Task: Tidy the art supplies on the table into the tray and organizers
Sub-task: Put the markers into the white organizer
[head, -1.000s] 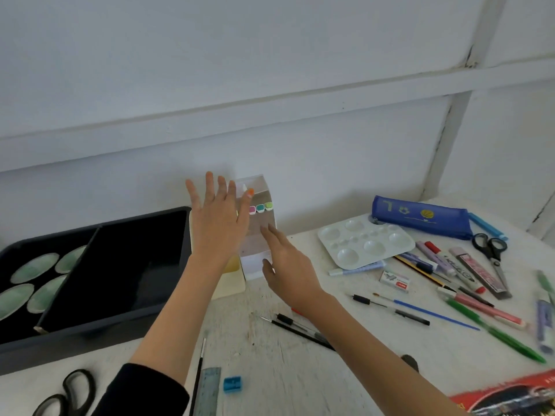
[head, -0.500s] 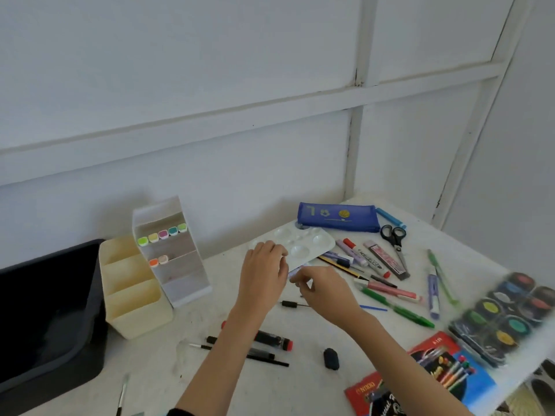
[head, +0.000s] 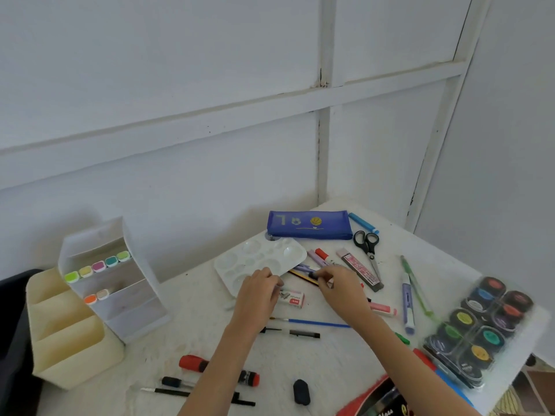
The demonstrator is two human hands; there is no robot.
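Purple marker in grip of right hand; left hand beside red-labelled box, grip unclear.

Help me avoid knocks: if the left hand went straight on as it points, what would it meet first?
Likely the white palette: the left hand has its fingertips at the palette's near edge, though depth is unclear.

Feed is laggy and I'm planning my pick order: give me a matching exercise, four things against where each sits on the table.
Things:
1 pencil case
2 paint set
3 cream organizer
4 staples box

Places:
a right edge
b between the left hand and right hand
c left side
d at the back

Pairs: 1-d, 2-a, 3-c, 4-b
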